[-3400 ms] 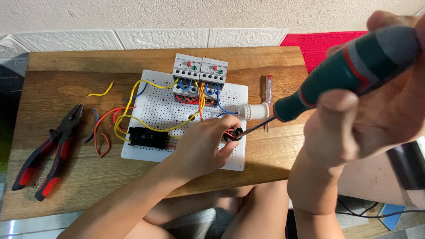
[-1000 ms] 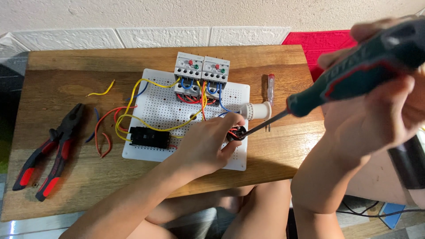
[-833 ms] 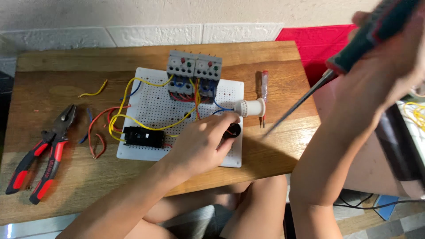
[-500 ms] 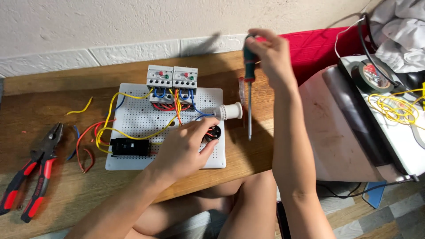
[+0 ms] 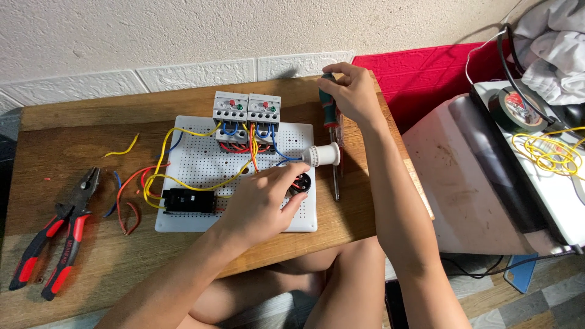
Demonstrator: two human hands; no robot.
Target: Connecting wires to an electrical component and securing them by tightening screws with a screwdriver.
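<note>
A person is sitting at a low wooden counter (image 5: 183, 262). Nearest, the left hand (image 5: 262, 204) is pressing down on a small black round component (image 5: 300, 183) on a white perforated board (image 5: 201, 164), fingers curled over it. Farther back, the right hand (image 5: 352, 91) is closed on a green-handled screwdriver (image 5: 331, 131), tip down on the counter beside the board. It looks like a fastening step; the tip needs bringing to the component.

Dark-handled screwdriver (image 5: 331, 125) flat beside board
</note>
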